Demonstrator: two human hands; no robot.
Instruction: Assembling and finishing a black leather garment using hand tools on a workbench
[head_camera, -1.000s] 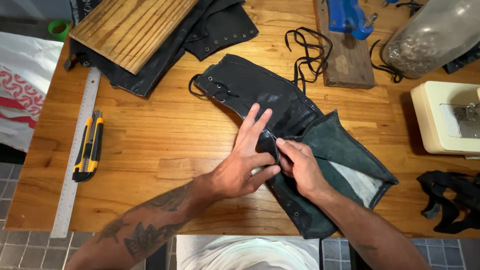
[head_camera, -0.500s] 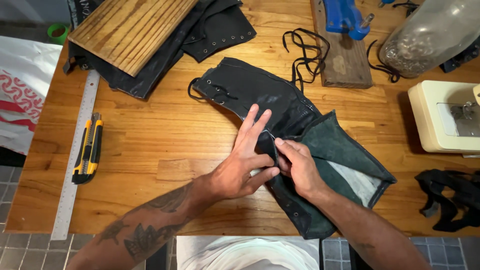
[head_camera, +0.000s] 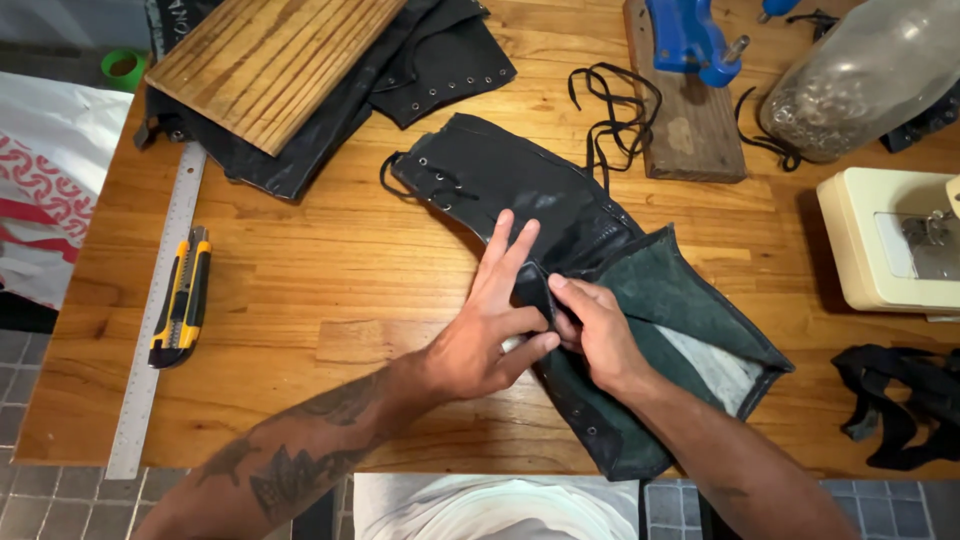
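The black leather piece (head_camera: 560, 210) looks soft and limp, best held at its eyelet edge, where the left hand (head_camera: 490, 330) and right hand (head_camera: 598, 332) pinch it.

Single head-worn view, looking steeply down.
Set above the near edge of a wooden workbench (head_camera: 300, 280), facing away from the wearer, close enough that both forearms fill the lower frame; floor tiles (head_camera: 40, 500) visible at bottom left. No second view.
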